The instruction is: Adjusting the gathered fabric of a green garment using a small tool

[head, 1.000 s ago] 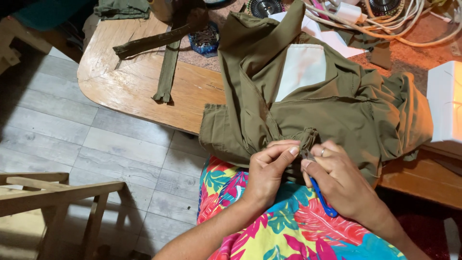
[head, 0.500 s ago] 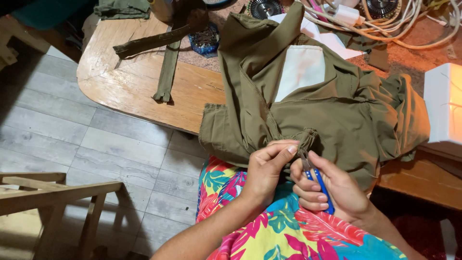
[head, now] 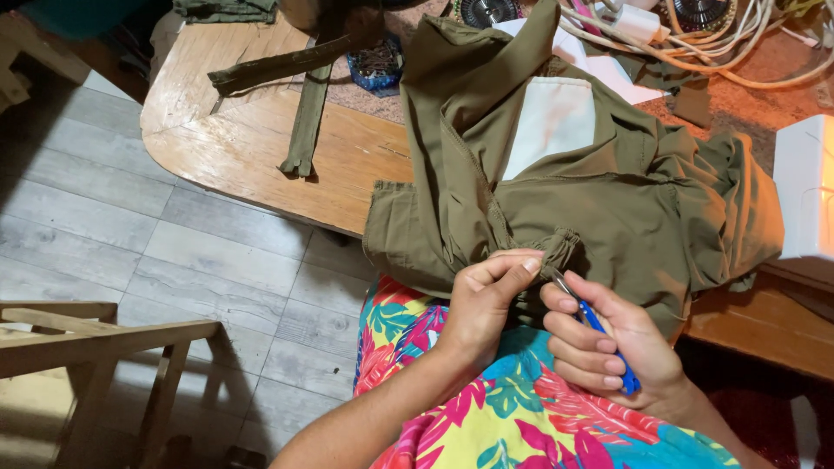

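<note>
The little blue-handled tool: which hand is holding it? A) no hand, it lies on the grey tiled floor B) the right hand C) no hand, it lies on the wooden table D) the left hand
B: the right hand grips the little blue-handled tool, its metal tip against the olive green fabric garment, while the left hand pinches the fabric beside it.

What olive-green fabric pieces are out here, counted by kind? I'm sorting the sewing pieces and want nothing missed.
Olive garment, pinched by the left hand, with the right hand working a blue-handled tool at its seam: 1
Loose olive strips on the wooden table: 2
Folded olive cloth at the table's far edge: 1
Total: 4
</note>
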